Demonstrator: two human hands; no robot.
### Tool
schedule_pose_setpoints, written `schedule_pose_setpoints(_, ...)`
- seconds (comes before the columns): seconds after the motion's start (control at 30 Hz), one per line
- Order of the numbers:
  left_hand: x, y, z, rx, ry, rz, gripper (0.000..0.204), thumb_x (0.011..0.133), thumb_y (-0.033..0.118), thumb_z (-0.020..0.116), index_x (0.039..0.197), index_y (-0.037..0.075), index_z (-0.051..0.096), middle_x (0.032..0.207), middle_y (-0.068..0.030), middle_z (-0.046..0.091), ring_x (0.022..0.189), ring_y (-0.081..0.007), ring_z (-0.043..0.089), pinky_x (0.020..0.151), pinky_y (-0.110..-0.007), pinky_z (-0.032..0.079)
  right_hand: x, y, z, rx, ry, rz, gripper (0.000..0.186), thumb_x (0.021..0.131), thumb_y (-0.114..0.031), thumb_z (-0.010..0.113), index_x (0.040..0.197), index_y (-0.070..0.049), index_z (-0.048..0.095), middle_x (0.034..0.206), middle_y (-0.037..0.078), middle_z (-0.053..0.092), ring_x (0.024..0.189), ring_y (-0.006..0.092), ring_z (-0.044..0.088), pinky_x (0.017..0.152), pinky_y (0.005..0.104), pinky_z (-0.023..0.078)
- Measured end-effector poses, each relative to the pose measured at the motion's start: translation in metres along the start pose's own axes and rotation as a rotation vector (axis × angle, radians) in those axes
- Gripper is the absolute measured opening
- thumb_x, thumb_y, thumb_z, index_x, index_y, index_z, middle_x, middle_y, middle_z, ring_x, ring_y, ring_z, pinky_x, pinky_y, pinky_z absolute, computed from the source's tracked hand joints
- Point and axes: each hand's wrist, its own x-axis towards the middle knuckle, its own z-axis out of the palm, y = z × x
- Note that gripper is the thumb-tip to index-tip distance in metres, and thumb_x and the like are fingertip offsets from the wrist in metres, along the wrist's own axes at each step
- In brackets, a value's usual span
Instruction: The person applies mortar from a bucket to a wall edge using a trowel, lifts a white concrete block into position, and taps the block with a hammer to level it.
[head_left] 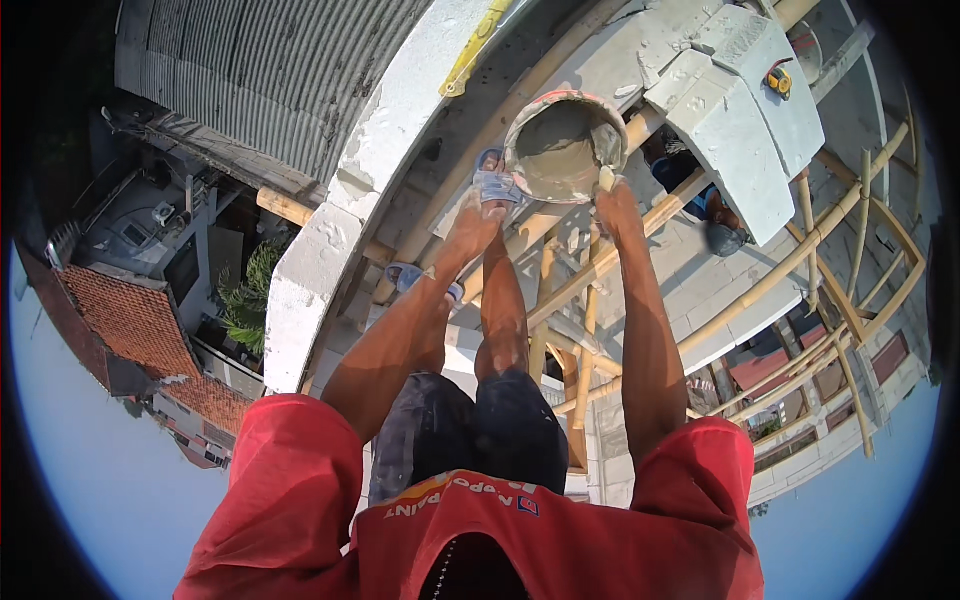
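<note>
A round bucket [555, 150] of wet grey mortar, red at the rim, rests on bamboo scaffolding [655, 215]. My right hand [613, 205] grips the pale handle of a trowel [605, 178], whose mortar-coated blade is inside the bucket's right side. My left hand [477, 222] is left of the bucket, over my sandalled foot [497, 176]; its fingers are too foreshortened to tell whether they hold anything. My other sandal [405, 276] is lower left on the scaffold, beside the curved white wall [310, 270].
White blocks [760, 150] with a yellow tape measure [778, 80] stand right of the bucket; a person [715, 220] is partly visible below them. A yellow tool [470, 55] lies on the wall top. Bamboo poles span a drop; a corrugated roof [240, 80] and tiled roofs [120, 320] lie left.
</note>
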Motion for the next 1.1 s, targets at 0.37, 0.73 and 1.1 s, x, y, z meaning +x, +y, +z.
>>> schedule_pose_setpoints(0.37, -0.134, 0.202, -0.176, -0.763, 0.158, 0.913, 0.036, 0.105, 0.032, 0.051, 0.11, 0.0, 0.066, 0.086, -0.0103, 0.068, 0.074, -0.0095, 0.062, 0.064, -0.019, 0.046, -0.064, 0.026, 0.05, 0.13, -0.07, 0.006, 0.06, 0.087, -0.04, 0.067, 0.12, 0.008, 0.055, 0.116, 0.036, 0.064, 0.111, 0.0477, 0.062, 0.096, 0.0506, 0.048)
schedule_pose_setpoints(0.73, 0.077, 0.208, -0.155, 0.687, 0.457, 0.513, 0.065, 0.088, 0.052, 0.069, 0.121, -0.002, 0.053, 0.111, -0.024, 0.065, 0.098, -0.0411, 0.068, 0.086, -0.052, 0.053, -0.149, 0.072, 0.08, 0.399, -0.155, 0.304, 0.055, 0.084, -0.035, 0.072, 0.124, -0.002, 0.057, 0.104, 0.024, 0.07, 0.099, 0.0407, 0.069, 0.086, 0.047, 0.052)
schedule_pose_setpoints(1.1, 0.012, 0.149, -0.242, 0.383, 0.634, 0.779, 0.05, 0.097, 0.046, 0.058, 0.114, 0.0, 0.057, 0.085, -0.0163, 0.066, 0.073, -0.0313, 0.065, 0.07, -0.044, 0.052, -0.188, 0.074, 0.049, 0.571, -0.075, 0.313, 0.021, 0.092, -0.025, 0.066, 0.093, -0.01, 0.052, 0.069, -0.003, 0.044, 0.046, 0.0087, 0.041, 0.041, 0.0255, 0.034)
